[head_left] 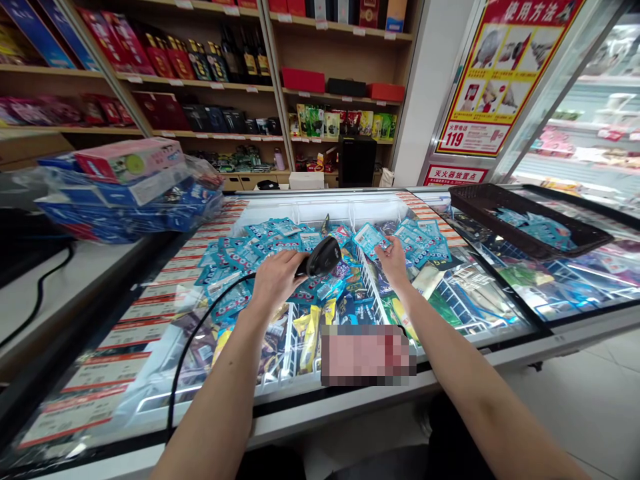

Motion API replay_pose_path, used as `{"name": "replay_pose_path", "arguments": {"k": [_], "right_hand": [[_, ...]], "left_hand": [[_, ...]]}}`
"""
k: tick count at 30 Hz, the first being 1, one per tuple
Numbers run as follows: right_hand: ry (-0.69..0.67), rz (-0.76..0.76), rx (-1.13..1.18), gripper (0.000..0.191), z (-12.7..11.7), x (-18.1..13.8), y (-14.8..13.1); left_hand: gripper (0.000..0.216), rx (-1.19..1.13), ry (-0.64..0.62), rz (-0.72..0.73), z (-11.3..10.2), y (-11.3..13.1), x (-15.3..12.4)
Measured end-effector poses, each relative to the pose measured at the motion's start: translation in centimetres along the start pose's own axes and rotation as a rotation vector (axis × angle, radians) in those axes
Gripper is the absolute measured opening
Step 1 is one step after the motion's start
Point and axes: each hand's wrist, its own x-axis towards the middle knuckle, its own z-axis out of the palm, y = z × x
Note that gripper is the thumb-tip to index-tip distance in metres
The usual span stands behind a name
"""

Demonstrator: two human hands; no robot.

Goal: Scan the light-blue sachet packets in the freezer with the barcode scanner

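Note:
My left hand (280,277) is closed around the handle of a black barcode scanner (324,257), whose head points right. Its black cable (193,327) runs down toward the front edge. Between thumb and fingers, my right hand (393,259) pinches a blue packet (369,239), tilted with its printed face toward me. On the glass top left of and beneath the scanner lies a spread heap of similar blue packets (240,257). Right of my right hand is a smaller group of blue packets (425,240). The small print cannot be read.
The glass-topped chest freezer (280,417) holds wire baskets of colourful packs. A dark tray (500,223) with blue packets stands at right. Plastic-wrapped boxes (135,190) are stacked at left. A blurred pinkish item (367,355) lies at the front edge. Shelves (200,80) line the back.

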Motion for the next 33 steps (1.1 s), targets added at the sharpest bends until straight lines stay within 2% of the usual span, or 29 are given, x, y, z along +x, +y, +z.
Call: {"name": "replay_pose_path", "arguments": {"k": [3,7,13,17,21,26,29,33], "right_hand": [[0.027,-0.036,-0.098,0.038,-0.6,0.0,-0.1],[0.143,-0.038,-0.264,0.042,-2.1,0.5,0.4],[0.231,-0.007,-0.311,0.043,-4.1,1.8,2.0],[0.199,0.040,-0.398,0.056,-4.5,2.2,2.3],[0.158,0.041,-0.622,0.067,-4.4,1.8,1.7],[0.164,0.023,-0.871,0.056,-4.4,1.0,0.7],[0.176,0.012,-0.889,0.055,-4.4,0.5,0.2],[0.139,-0.124,-0.813,0.050,-4.1,0.0,-0.3]], "left_hand": [[0.036,0.017,0.017,-0.018,0.1,-0.5,-0.2],[0.035,0.040,0.030,-0.036,0.0,-0.7,-0.2],[0.037,0.053,0.038,-0.052,-0.2,-1.0,-0.4],[0.037,0.070,0.061,-0.070,0.0,-1.4,-0.6],[0.037,0.095,0.071,-0.102,-0.1,-1.9,-0.8],[0.033,0.134,0.053,-0.132,-0.2,-2.4,-1.0],[0.033,0.165,0.030,-0.144,0.0,-2.6,-1.1],[0.034,0.179,0.029,-0.187,0.2,-2.7,-1.3]]}}
